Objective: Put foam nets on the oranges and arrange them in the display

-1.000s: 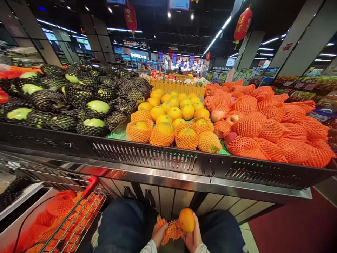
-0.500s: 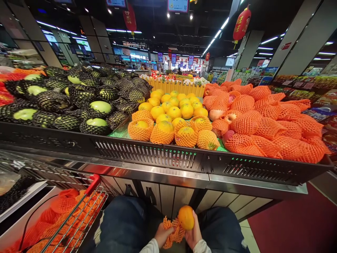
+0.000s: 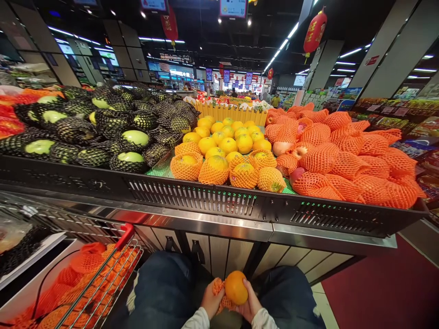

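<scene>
Low between my knees, my right hand [image 3: 251, 301] grips an orange [image 3: 236, 288] from its right side, with the fingers under it. My left hand [image 3: 210, 300] is closed on an orange foam net sleeve [image 3: 218, 286], bunched up against the fruit's left side. The part of the sleeve below the orange is partly hidden by the fingers. On the display in front, several oranges [image 3: 227, 145] lie bare, while those along the front edge [image 3: 217, 170] sit in the same kind of foam nets.
A black slatted rail [image 3: 192, 191] and a metal ledge [image 3: 219, 224] front the display. Green fruit in black nets [image 3: 135, 137] lies left, fruit in red-orange nets [image 3: 320, 157] right. At lower left stands a wire cart [image 3: 99, 292] with loose foam nets [image 3: 73, 285] beside it.
The orange has moved slightly left and down, closer to my left hand. The foam sleeve is now bunched more tightly in my left hand. The view has shifted slightly.
</scene>
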Tool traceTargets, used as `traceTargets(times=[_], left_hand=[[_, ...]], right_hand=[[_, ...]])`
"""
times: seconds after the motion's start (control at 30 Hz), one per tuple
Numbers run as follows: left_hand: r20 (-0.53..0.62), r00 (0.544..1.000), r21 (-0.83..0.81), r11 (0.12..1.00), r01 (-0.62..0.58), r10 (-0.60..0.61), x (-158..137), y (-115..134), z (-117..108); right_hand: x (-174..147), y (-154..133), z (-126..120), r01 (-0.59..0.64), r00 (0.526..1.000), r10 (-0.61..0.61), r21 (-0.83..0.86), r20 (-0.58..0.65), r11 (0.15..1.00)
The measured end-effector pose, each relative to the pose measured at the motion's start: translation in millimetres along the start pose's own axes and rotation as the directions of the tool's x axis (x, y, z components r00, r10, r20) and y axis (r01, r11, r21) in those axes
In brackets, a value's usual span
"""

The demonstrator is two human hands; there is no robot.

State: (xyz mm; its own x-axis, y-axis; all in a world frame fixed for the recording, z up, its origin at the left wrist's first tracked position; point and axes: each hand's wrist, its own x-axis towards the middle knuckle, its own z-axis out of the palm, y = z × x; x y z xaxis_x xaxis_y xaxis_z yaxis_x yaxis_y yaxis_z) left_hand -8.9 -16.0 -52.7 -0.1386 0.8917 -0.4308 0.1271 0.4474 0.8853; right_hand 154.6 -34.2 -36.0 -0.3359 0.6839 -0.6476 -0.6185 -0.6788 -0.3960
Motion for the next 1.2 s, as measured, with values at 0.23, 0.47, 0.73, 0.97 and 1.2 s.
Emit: traceTargets(times=[0.23,0.47,0.73,0.97,1.2], left_hand=[[-0.050,0.999,-0.079,0.997,-0.015,0.011,-2,14,-2],[-0.049,0.986,-0.010,0.987,-0.160,0.160,-1,11,-2],[0.005,0.980,0.103,0.975,-0.199,0.199,0,5,1],[0.110,0.978,0.179,0.964,-0.197,0.180,-6,10,1],[0.131,0.951,0.239,0.922,-0.304,0.280,-12,18,-3]], right_hand=[[4,1,-1,0.057,0.994,-0.059,-0.025,-0.095,0.998],[12,14,-5,0.143,0.958,-0.180,-0.171,-0.222,0.975],[8,9,2,0.232,0.933,-0.288,-0.254,-0.214,0.939],[6,5,12,0.340,0.887,-0.416,-0.325,-0.201,0.882],[-1,3,12,0.128,0.943,-0.235,-0.394,-0.237,0.910]])
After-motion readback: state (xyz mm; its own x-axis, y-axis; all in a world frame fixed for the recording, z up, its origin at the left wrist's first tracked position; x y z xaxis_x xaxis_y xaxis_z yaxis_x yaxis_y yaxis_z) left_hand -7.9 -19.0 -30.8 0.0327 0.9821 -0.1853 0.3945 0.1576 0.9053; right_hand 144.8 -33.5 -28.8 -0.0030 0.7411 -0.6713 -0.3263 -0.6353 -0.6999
